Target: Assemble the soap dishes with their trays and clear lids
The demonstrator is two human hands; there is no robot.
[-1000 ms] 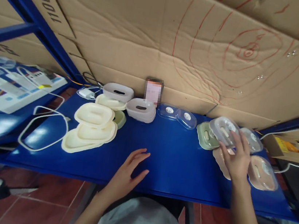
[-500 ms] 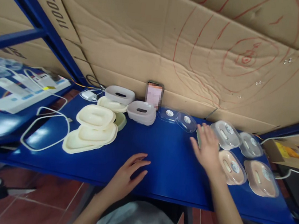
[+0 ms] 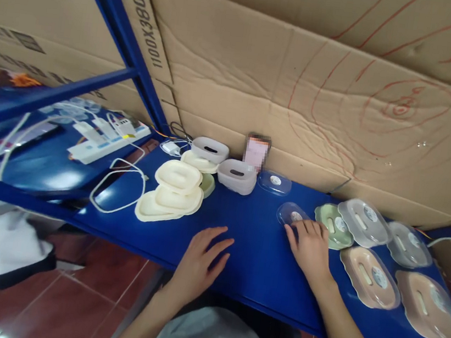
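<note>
My right hand (image 3: 310,246) lies on the blue table (image 3: 256,250) with its fingertips on a small clear lid (image 3: 291,213); it drags the lid rather than gripping it. A second small clear lid (image 3: 274,182) lies farther back near the cardboard wall. My left hand (image 3: 200,257) rests flat on the table near the front edge, fingers spread, holding nothing. To the right of my right hand lie a green lid (image 3: 333,225), a larger clear lid (image 3: 363,222) and pink lids (image 3: 370,269).
A stack of cream trays (image 3: 175,191) and two grey-white tubs (image 3: 236,176) stand at the left of the table. A white cable (image 3: 117,185) loops off the left edge. A power strip (image 3: 107,139) lies on the neighbouring shelf. A cardboard wall (image 3: 303,79) backs the table.
My right hand left the clear lid at the right, moved left and pulled one small clear lid toward the front. The view shifted left. My left hand stayed put.
</note>
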